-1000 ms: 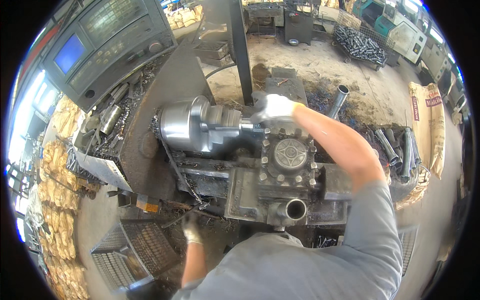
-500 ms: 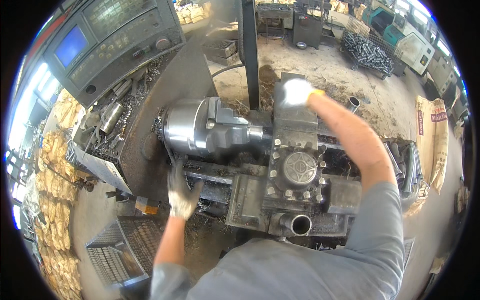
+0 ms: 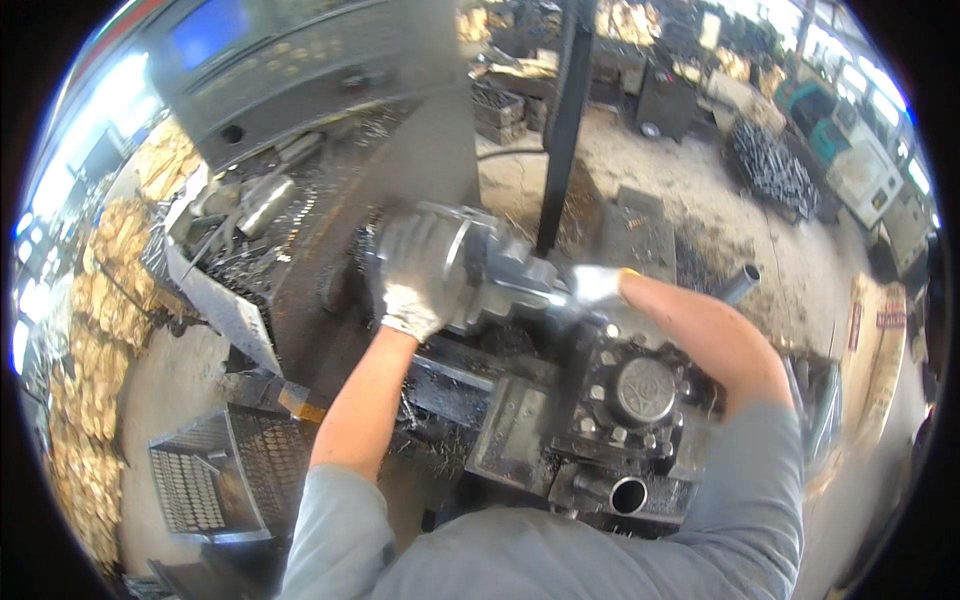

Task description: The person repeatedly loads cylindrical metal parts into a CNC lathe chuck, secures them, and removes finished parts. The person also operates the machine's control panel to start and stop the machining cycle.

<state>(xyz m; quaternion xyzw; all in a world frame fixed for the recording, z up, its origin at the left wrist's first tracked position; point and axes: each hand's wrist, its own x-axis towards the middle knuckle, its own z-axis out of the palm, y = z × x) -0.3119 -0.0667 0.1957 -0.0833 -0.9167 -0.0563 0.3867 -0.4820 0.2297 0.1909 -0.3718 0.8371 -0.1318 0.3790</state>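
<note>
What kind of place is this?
Most likely a metalworking machine shop. The gloved left hand rests on a lathe chuck, the right hand is by the tool turret, and a control panel with a blue screen stands behind.

Our left hand [image 3: 418, 272], down by the wire basket [image 3: 205, 478] a second ago, has climbed up and now lies flat on the lathe chuck [image 3: 470, 268]. Our right hand [image 3: 598, 284] has come off the top of the tool post [image 3: 640, 390] and sits at the chuck's jaws end, blurred.
</note>
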